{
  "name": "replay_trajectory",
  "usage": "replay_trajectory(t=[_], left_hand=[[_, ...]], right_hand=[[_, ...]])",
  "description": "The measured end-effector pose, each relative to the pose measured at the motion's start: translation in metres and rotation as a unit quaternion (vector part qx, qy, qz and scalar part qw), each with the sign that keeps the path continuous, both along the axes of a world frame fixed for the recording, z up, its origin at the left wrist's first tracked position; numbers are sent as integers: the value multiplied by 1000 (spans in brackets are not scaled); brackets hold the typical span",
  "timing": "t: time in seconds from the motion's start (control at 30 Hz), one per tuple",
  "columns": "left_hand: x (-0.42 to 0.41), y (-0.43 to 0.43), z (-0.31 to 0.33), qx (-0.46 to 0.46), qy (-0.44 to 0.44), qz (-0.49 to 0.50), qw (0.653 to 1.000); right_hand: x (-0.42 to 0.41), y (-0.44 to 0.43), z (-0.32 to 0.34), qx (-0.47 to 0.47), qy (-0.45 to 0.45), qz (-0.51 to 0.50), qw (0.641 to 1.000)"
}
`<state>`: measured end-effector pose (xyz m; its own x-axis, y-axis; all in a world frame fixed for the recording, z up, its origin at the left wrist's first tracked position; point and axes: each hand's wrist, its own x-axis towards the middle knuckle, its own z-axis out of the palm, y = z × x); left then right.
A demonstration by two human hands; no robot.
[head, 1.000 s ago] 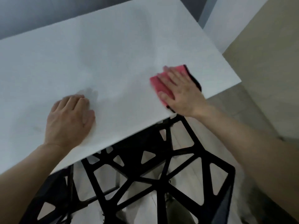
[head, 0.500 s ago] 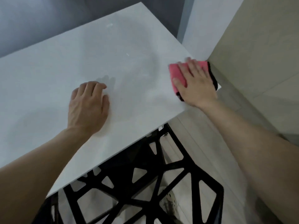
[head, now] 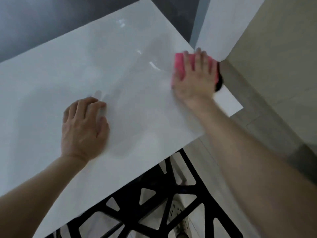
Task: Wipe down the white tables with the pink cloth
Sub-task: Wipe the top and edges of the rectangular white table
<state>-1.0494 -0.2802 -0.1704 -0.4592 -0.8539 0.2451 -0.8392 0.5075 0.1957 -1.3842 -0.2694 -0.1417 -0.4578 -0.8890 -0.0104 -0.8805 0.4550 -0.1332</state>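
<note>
A white table [head: 72, 69] fills the middle of the head view, tilted across the frame. My right hand [head: 195, 79] lies flat with straight fingers on the folded pink cloth [head: 179, 64] and presses it onto the table close to the right edge. The cloth has a dark underside that shows past my hand at the table's edge. My left hand [head: 84, 129] rests palm down on the bare tabletop near the front edge, its fingers slightly bent, holding nothing.
A beige wall [head: 274, 57] stands right beside the table's right edge. A second white surface [head: 221, 23] shows beyond the far right corner. A black lattice-frame chair [head: 154, 200] stands under the front edge, above a pale floor. A dark grey wall lies behind.
My right hand has slid the pink cloth farther along the right edge toward the far corner. My left hand has shifted right and forward on the tabletop. The view moved closer.
</note>
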Motion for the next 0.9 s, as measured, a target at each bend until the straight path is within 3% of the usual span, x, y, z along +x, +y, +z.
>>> replay_trajectory(t=[0.07, 0.13, 0.2, 0.27, 0.33, 0.43, 0.47, 0.53, 0.6, 0.63, 0.7, 0.77, 0.83, 0.9], left_hand=[[1, 0, 1, 1, 3, -1, 1000], [2, 0, 0, 2, 3, -1, 1000], [1, 1, 0, 8, 8, -1, 1000], [1, 2, 0, 11, 8, -1, 1000], [1, -1, -1, 7, 9, 2, 1000], [0, -1, -2, 5, 10, 5, 1000], [0, 0, -1, 4, 12, 4, 1000], [2, -1, -3, 3, 10, 0, 1000], [3, -3, -3, 10, 8, -4, 1000], [3, -2, -3, 13, 9, -4, 1000], [1, 0, -2, 13, 14, -7, 1000], [-1, -1, -1, 4, 18, -8, 1000], [-1, -3, 0, -1, 19, -15, 1000], [-1, -2, 1, -1, 21, -16, 1000]], right_hand=[[71, -16, -4, -7, 2, 89, 996], [120, 14, -10, -9, -29, 270, 962], [102, 60, -13, -10, -38, 367, 930], [40, 78, -10, -3, -34, 319, 947], [-14, 60, -6, 0, -7, 169, 986], [18, 5, -3, -13, -1, -5, 1000], [53, -1, -3, -18, -2, 18, 1000], [110, 21, -9, -31, -27, 168, 985], [113, 74, -15, -25, -39, 302, 952], [93, 94, -14, -23, -44, 311, 949], [35, 105, -10, -7, -24, 214, 977], [-6, 84, -1, -8, 0, 44, 999], [13, 52, 2, -16, -3, -65, 998], [85, 35, 0, -25, -7, -10, 1000]])
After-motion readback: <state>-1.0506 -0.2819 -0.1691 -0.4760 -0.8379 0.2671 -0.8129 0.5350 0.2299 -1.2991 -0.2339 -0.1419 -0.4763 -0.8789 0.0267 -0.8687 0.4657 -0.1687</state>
